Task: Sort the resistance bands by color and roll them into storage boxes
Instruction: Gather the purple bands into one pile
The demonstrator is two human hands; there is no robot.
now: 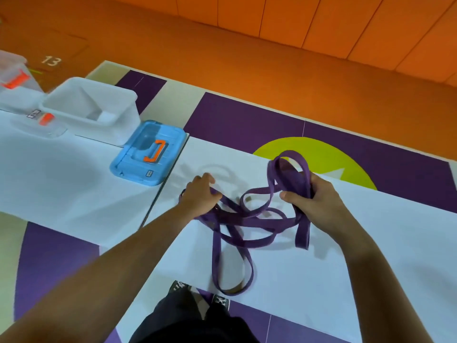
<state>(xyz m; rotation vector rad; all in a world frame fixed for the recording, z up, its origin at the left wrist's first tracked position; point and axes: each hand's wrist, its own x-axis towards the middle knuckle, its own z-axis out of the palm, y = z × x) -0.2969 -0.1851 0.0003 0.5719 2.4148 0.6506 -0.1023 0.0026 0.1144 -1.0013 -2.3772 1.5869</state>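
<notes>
A tangle of purple resistance bands (237, 226) lies on the white table (321, 280) in front of me, one loop trailing toward the near edge. My right hand (314, 196) grips a bunch of the purple loops, which stand up above its fingers. My left hand (200, 191) rests on the left end of the tangle with its fingers curled down onto a strand. An open white storage box (94, 105) stands at the far left of the adjoining table.
A blue lid with an orange handle (148, 154) lies flat beside the white box. More translucent boxes with orange clips (14, 80) sit at the far left. A gap (163, 184) runs between the two tables. The floor is orange, purple and green.
</notes>
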